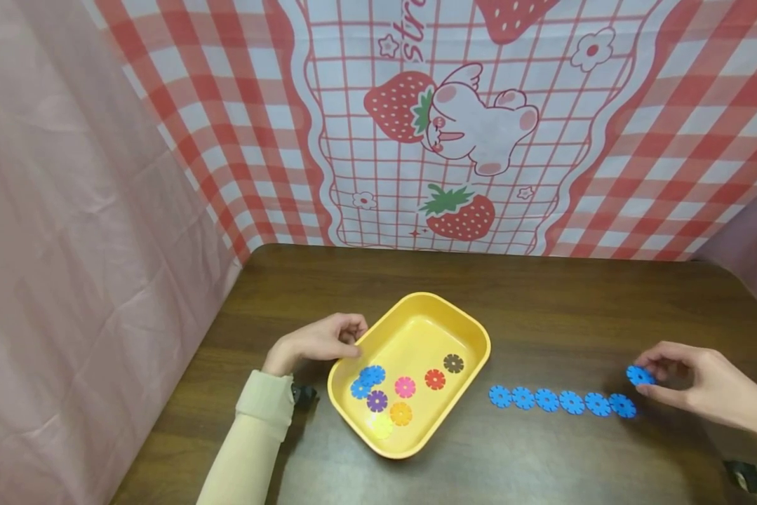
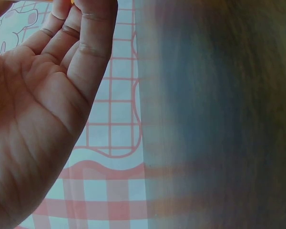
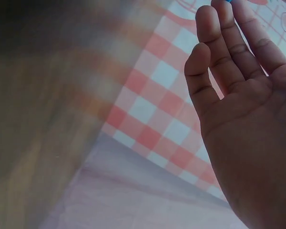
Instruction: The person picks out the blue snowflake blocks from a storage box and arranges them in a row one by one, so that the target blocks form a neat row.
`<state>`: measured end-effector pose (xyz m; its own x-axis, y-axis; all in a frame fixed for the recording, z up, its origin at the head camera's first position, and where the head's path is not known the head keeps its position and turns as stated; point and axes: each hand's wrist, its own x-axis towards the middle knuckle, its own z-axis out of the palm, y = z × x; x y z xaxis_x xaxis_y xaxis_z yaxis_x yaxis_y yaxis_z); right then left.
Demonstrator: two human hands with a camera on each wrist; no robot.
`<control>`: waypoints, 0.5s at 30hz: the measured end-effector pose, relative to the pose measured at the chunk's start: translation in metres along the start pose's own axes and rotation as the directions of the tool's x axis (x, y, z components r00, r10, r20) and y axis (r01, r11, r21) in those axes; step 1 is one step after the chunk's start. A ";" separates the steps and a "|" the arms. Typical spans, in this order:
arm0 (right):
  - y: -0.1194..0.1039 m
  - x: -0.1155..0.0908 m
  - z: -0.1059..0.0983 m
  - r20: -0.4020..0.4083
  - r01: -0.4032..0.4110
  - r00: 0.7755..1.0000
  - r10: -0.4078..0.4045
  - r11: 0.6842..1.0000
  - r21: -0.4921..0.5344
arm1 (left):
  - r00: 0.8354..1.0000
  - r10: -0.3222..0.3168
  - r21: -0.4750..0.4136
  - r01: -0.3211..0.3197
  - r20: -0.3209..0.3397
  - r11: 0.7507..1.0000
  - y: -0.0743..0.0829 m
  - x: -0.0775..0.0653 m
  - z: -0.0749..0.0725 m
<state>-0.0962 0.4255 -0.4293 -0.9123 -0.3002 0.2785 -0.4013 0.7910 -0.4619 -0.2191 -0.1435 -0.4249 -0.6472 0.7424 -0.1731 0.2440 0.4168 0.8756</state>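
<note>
In the head view my left hand [image 1: 324, 339] grips the left rim of a yellow tray [image 1: 421, 300], thumb and curled fingers at its edge. My right hand [image 1: 709, 375] pinches a blue notched disc [image 1: 640, 375] between thumb and fingers. It hovers just above the right end of a row of several blue notched discs [image 1: 571, 402] on the table. Inside the tray lie several blue discs [image 1: 372, 376], a purple disc [image 1: 377, 401], a pink disc [image 1: 405, 386], an orange disc [image 1: 400, 414], a yellow disc [image 1: 382, 426], a red disc [image 1: 435, 379] and a brown disc [image 1: 453, 362].
The brown wooden table [image 1: 542, 308] ends at a red-and-white checked cloth [image 1: 271, 119] with strawberry prints behind it. A pale pink curtain [image 1: 88, 245] hangs along the left side. Dark straps circle both wrists.
</note>
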 end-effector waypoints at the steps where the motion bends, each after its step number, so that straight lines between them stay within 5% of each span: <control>1: 0.002 -0.002 0.001 0.005 0.000 1.000 0.000 1.000 0.003 | 1.000 -0.001 0.001 0.001 0.000 1.000 0.000 0.000 0.000; 15: 0.020 -0.024 0.012 0.007 0.046 0.999 -0.046 0.999 0.021 | 1.000 -0.002 -0.004 0.002 0.002 1.000 0.001 0.000 0.000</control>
<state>-0.0836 0.4425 -0.4554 -0.8933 -0.3404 0.2934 -0.4445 0.7650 -0.4660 -0.2189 -0.1431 -0.4241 -0.6460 0.7429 -0.1755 0.2403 0.4161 0.8770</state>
